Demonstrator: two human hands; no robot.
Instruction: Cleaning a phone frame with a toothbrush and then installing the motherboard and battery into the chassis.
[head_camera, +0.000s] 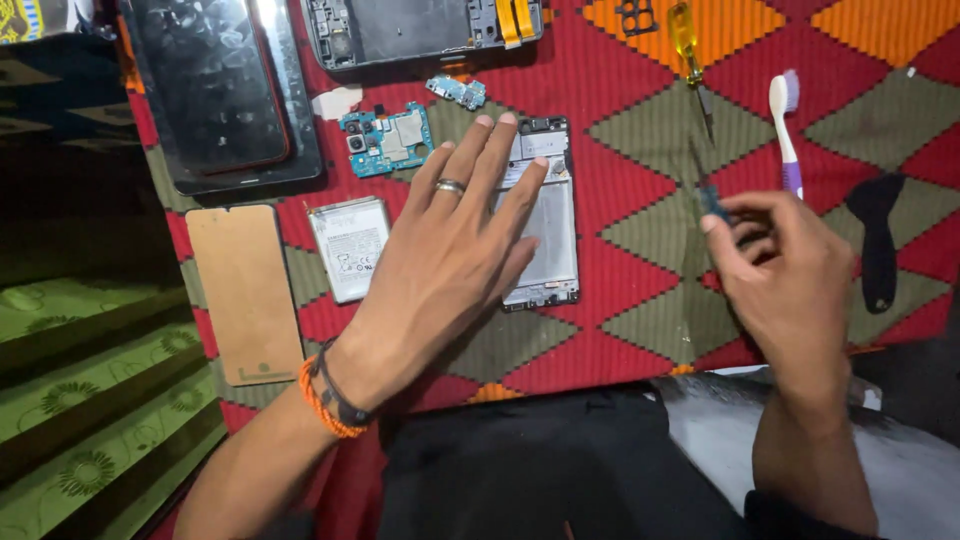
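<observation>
The opened phone frame (545, 215) lies flat on the red patterned cloth (640, 330), just ahead of the person's lap. The left hand (455, 235) rests on it with fingers spread and flat, pressing down rather than closing round anything. By its look the frame is thin, light and fairly stiff, yet its bare inner side would likely bend or scratch; the safest hold seems to be at the long edges, not the middle panel.

The right hand (775, 270) sits well apart to the right, its grip narrow, fingertips pinched on a slim dark tool (708, 190); the blur makes it hard to tell whether this is a small screwdriver or a pick.

Just left of the frame lies a silver battery (348, 245), and beyond it a tan rectangular panel (245, 290). A blue circuit board (388, 140) sits near the fingertips, small and probably fragile. Farther out are a dark phone screen (215, 85), a yellow-handled screwdriver (690, 50), a toothbrush (785, 130) and a black pry tool (877, 235).
</observation>
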